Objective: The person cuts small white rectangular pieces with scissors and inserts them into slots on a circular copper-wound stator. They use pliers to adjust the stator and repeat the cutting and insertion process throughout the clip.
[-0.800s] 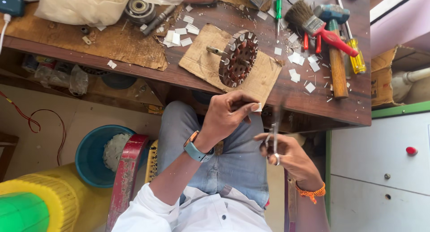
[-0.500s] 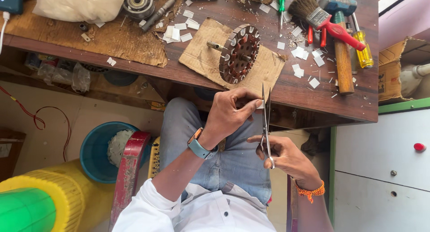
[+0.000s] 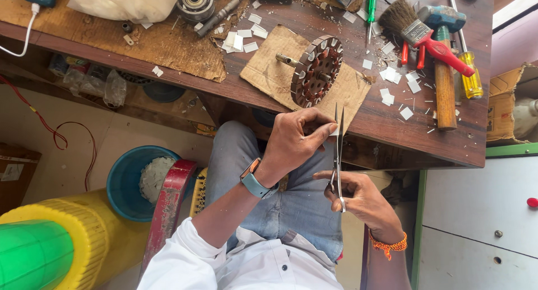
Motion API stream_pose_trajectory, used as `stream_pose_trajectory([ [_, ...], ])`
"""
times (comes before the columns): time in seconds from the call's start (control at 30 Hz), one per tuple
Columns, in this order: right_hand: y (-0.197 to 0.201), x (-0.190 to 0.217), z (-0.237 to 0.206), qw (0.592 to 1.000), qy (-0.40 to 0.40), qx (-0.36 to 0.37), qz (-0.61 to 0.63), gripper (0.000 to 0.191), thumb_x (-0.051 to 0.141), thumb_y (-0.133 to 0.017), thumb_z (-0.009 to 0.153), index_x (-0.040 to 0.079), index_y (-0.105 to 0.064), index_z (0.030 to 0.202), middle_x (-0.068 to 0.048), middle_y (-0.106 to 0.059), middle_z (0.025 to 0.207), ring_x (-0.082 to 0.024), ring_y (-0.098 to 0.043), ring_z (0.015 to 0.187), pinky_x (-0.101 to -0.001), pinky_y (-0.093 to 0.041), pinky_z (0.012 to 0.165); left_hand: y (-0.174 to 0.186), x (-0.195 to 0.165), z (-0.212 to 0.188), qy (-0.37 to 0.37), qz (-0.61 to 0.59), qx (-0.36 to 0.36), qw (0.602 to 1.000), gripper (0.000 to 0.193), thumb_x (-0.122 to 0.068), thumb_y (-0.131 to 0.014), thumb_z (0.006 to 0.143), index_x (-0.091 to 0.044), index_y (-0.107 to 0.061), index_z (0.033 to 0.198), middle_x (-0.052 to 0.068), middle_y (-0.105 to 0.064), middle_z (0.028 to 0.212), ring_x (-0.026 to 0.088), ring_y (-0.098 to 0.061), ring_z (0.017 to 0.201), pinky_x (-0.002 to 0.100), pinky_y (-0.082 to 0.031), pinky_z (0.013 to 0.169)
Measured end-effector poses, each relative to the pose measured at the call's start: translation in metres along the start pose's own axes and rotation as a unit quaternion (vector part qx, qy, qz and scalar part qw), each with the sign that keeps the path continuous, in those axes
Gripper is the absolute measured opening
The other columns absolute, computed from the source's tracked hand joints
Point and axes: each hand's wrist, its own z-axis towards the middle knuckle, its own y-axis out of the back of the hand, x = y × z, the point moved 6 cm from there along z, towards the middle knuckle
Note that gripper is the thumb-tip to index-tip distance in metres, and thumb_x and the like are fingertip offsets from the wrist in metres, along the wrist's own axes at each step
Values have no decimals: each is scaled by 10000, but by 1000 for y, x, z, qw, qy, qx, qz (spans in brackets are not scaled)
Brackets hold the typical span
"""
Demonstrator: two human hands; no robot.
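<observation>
My left hand [image 3: 294, 141], with a blue-strapped watch on its wrist, pinches a small white paper piece [image 3: 334, 131] over my lap, just below the table's edge. My right hand [image 3: 358, 197], with an orange thread bracelet, grips a pair of scissors [image 3: 338, 150] by the handles. The blades point up toward the table and meet the paper piece at my left fingertips. On the wooden table [image 3: 392, 122] above my hands, a round slotted motor stator [image 3: 316, 71] with a shaft lies on a piece of brown cardboard [image 3: 269, 66].
Small white paper pieces [image 3: 245, 38] lie scattered over the table. At the right lie a red-handled brush [image 3: 417, 32], a hammer [image 3: 445, 82] and a yellow screwdriver [image 3: 471, 71]. A blue bucket [image 3: 126, 183], a red chair frame [image 3: 168, 203] and a yellow-green cylinder [image 3: 45, 245] stand at the left.
My right hand has lifted the scissors from beside my lap up to the paper piece in my left hand. My view has shifted slightly.
</observation>
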Motion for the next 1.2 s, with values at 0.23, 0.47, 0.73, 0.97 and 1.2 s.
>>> stream_pose_trajectory([
  [0.23, -3, 5, -6, 1000, 5, -28, 11, 772, 396, -947, 559, -60, -757, 1153, 35, -540, 669, -64, -498, 614, -240, -369, 534, 5, -7, -2, -14, 25, -9, 1000, 108, -92, -714, 949, 9, -752, 939, 47, -779, 819, 89, -761, 716, 222, -584, 568],
  [0.47, -20, 0, -17, 999, 19, -44, 2, 383, 187, -877, 720, -67, -778, 989, 5, -611, 656, -76, -563, 624, -235, -450, 571, 16, -14, -11, 43, -34, 27, 998, 122, -119, -706, 955, -6, -748, 937, 47, -772, 816, 84, -771, 743, 209, -621, 557],
  [0.73, -30, 21, -34, 990, 116, -83, -16, 487, 252, -750, 827, -34, -724, 1220, -58, -783, 811, -93, -705, 754, -225, -539, 653, 9, -13, -44, 75, -115, 33, 990, 161, -134, -686, 997, 14, -733, 1038, 81, -779, 855, 124, -764, 759, 200, -570, 535],
  [0.97, 28, 83, -38, 950, -4, -230, -212, 695, 130, -723, 844, 70, -473, 1489, -142, -792, 994, -170, -765, 813, -305, -619, 728, 7, -6, -101, 174, -329, 71, 925, 196, -200, -571, 1005, -85, -516, 1154, 117, -760, 1099, 206, -796, 864, 202, -537, 435],
  [1.2, 38, 97, 115, 801, -126, -167, -560, 346, 180, -773, 919, 62, -713, 1238, -136, -784, 802, -225, -768, 731, -396, -596, 734, 71, 74, -92, 173, -213, 29, 961, 130, -97, -642, 988, -37, -592, 1092, 34, -665, 936, 96, -690, 666, 195, -463, 435],
])
